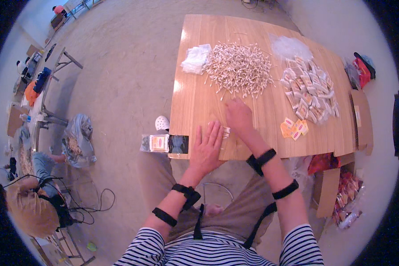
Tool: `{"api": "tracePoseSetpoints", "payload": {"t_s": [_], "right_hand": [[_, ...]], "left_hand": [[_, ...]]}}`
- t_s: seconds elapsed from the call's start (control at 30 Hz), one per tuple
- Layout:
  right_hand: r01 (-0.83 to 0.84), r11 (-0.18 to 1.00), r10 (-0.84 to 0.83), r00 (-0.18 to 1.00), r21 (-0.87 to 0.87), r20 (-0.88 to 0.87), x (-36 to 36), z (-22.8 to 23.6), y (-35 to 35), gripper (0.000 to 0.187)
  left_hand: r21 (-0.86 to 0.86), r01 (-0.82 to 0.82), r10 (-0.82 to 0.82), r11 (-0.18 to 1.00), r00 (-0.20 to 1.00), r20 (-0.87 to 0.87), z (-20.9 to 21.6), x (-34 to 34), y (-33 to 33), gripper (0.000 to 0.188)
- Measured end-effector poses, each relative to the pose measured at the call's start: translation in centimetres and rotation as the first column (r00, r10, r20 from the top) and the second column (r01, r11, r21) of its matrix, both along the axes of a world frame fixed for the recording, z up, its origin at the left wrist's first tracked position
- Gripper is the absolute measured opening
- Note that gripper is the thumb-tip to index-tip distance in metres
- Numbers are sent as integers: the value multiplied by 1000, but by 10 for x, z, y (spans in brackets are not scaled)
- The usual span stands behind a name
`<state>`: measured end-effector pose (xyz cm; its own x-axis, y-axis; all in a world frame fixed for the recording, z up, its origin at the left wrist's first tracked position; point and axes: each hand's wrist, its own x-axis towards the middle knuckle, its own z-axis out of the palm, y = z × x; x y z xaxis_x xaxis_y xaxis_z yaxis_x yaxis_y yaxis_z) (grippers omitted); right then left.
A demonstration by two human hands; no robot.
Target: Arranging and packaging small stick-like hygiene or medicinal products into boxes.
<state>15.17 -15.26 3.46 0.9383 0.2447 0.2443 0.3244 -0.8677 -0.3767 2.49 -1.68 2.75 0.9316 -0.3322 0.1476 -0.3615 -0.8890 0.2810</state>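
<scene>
My left hand lies flat at the near edge of the wooden table, fingers stretched out. A few cotton swabs show beside its fingertips; what is under the palm is hidden. My right hand is closed, its fingers curled down just short of a big loose heap of cotton swabs. Whether it pinches anything cannot be made out. Left of my left hand, a clear packet of swabs with a printed card sticks out past the table edge, next to a dark panel.
Clear plastic bags lie left of the heap, more bags at the far right. Filled swab packets are piled at right, with orange-and-white cards nearer. Open cardboard boxes stand beside the table. Another person sits at left.
</scene>
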Motion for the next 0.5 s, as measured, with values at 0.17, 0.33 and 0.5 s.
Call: {"api": "tracePoseSetpoints", "payload": {"t_s": [0.17,0.33,0.5], "right_hand": [[85,992,-73,990,-96,120,36,6,36,12],[61,993,-49,992,-100,119,31,-16,14,10],[-109,992,98,983,67,154,-7,-21,-33,7]], "left_hand": [[19,-6,5,1000,1000,16,1,0,-1,122],[44,-10,9,999,1000,25,-4,-1,-2,121],[26,-15,15,1000,1000,3,2,-2,-2,120]]}}
